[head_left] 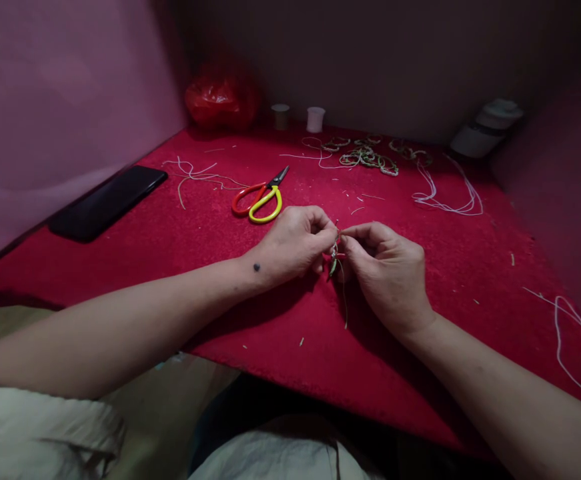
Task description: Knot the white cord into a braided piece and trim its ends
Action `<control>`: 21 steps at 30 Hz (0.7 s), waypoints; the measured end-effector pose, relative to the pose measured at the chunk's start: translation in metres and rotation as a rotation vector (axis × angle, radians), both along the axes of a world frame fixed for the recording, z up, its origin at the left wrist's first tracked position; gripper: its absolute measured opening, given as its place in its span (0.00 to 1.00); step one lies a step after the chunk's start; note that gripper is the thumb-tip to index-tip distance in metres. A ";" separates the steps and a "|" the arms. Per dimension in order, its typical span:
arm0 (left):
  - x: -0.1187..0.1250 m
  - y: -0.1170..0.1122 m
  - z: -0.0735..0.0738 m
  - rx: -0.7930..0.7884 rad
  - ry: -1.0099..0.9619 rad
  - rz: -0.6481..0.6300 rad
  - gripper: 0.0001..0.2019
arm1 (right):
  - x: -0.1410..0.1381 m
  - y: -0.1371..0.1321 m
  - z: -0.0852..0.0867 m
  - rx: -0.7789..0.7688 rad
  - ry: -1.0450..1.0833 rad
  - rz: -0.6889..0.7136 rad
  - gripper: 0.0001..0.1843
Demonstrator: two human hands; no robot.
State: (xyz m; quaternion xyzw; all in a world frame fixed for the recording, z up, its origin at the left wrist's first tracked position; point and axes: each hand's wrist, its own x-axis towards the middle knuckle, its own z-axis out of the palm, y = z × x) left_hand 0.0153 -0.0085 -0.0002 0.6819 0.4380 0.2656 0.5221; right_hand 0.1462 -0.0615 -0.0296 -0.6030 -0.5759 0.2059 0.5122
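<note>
Between the hands, knotted cord, near-vertical in view, tail downward

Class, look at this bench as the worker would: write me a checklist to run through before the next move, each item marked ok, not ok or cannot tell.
1. Left hand has hold of the knotted piece: ok, thumb and finger pinch near its top.
2. Right hand is at the same piece: ok, its fingertips meet the left's there.
3. Thin loose tail free of the fingers at its lower end: ok.
4. Scissors put down: ok, lying on the red cloth beyond the left hand.
5. Cloth free of clippings: not ok, bits are scattered about.
6. Knot pulled tight: cannot tell, too small and partly hidden by fingers.
</note>
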 end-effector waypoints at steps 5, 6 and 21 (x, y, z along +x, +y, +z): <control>0.000 0.000 0.000 0.018 0.005 -0.007 0.07 | 0.000 0.000 -0.002 0.028 0.037 0.023 0.04; 0.000 0.000 -0.001 0.017 0.006 -0.007 0.07 | 0.000 0.000 -0.002 0.030 0.043 0.028 0.03; 0.000 -0.001 -0.001 0.007 0.013 0.001 0.07 | 0.000 0.001 -0.003 0.031 -0.019 -0.012 0.03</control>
